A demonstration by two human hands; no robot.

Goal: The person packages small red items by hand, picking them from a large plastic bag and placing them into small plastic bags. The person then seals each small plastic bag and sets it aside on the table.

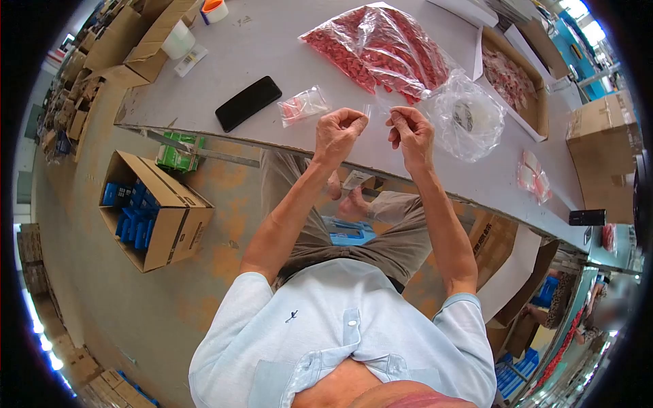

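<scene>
My left hand (338, 137) is closed in a pinch above the table's near edge, with a small clear plastic bag (368, 110) at its fingertips. Opposite it, my right hand (413, 136) has thumb and fingers pressed together; what they pinch is too small to make out. Just beyond both hands lies a large clear bag of small red pieces (381, 51). A crumpled clear plastic bag around a white roll (464, 117) rests beside my right hand. Left of my left hand are a small packet with red and white contents (303, 106) and a black phone (248, 103).
An open carton with small clear packets (507, 78) stands at the right, near a closed cardboard box (603, 139). More small packets (533, 178) lie on the grey table (265, 41). A carton of blue boxes (160, 214) sits on the floor at left.
</scene>
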